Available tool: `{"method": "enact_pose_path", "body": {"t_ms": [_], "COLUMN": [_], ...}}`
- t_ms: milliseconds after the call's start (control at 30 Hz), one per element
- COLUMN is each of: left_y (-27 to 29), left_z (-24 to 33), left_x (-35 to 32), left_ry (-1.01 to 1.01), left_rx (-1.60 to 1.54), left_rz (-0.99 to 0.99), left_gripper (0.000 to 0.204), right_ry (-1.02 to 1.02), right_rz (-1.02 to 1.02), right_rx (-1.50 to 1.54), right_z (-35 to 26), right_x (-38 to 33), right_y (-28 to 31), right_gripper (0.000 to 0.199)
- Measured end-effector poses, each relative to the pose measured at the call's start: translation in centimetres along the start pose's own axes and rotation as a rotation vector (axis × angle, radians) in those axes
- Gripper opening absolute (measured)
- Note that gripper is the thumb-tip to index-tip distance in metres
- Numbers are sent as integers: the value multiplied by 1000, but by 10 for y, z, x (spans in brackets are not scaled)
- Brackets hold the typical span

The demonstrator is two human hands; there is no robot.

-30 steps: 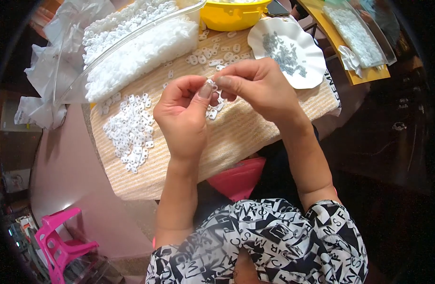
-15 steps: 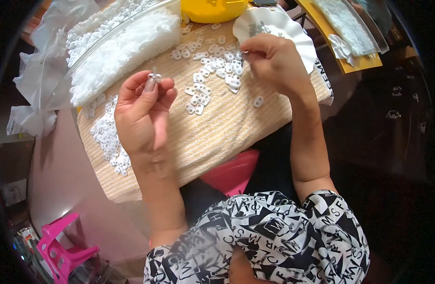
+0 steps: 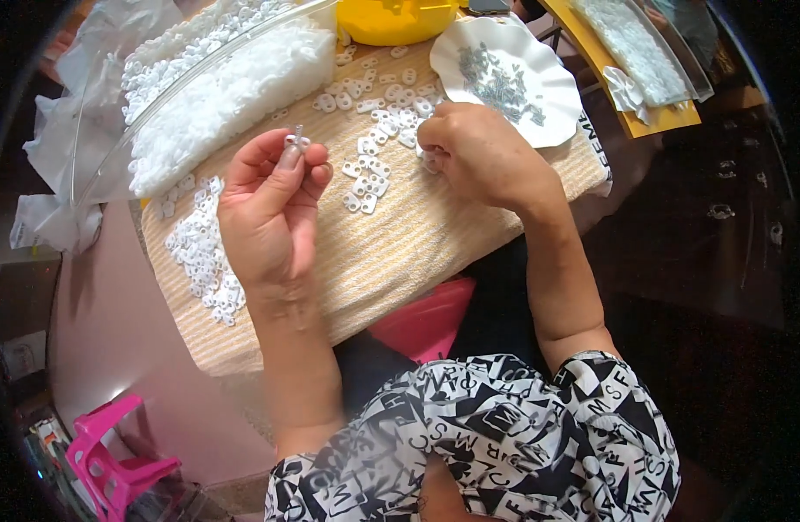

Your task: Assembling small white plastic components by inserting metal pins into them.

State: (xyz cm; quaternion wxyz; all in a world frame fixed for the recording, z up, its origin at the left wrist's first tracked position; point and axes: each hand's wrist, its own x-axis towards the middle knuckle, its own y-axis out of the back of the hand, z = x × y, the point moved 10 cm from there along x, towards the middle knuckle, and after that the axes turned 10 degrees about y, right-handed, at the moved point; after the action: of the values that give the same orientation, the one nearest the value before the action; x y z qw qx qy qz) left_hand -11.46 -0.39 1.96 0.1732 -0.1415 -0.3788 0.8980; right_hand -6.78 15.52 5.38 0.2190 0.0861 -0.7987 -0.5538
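Note:
My left hand point(image 3: 269, 204) is raised over the cloth, its thumb and fingertips pinching a small white plastic piece point(image 3: 297, 140). A thin clear or greyish pin sticks up from that piece. Over the right part of the scattered white pieces point(image 3: 378, 139) is my right hand point(image 3: 496, 161), knuckles up and fingers curled together. White pieces show at its fingertips, but whether it grips one is hidden. Beyond that hand lies a white wavy-rimmed dish point(image 3: 552, 109) with many small grey pins point(image 3: 496, 83) in it. Most loose pieces are flat, with two holes.
A striped yellowish cloth point(image 3: 400, 252) covers the work surface. A clear bag of white pieces point(image 3: 226, 96) stands at the far left, near a yellow container point(image 3: 396, 22). Another pile of white pieces point(image 3: 200, 248) lies by my left wrist. A pink stool point(image 3: 113, 461) is at lower left.
My right hand has moved nearer to me, away from the dish, uncovering more grey pins. My left hand has shifted slightly right, still pinching the white piece.

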Motion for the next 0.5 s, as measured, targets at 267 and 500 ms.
{"method": "enact_pose_path", "body": {"t_ms": [267,500], "left_y": [-12,-21], "left_z": [-7,-21], "left_x": [-3,-6], "left_ry": [25,91], "left_rx": [15,56], "left_rz": [1,-24], "left_gripper": [16,15], "right_ry": [4,-257], "right_rz": [153,347], "right_rx": [42,859], "right_z": [-4,11], "right_x": [3,4], "right_y": [15,14], "right_gripper": [5,9]}}
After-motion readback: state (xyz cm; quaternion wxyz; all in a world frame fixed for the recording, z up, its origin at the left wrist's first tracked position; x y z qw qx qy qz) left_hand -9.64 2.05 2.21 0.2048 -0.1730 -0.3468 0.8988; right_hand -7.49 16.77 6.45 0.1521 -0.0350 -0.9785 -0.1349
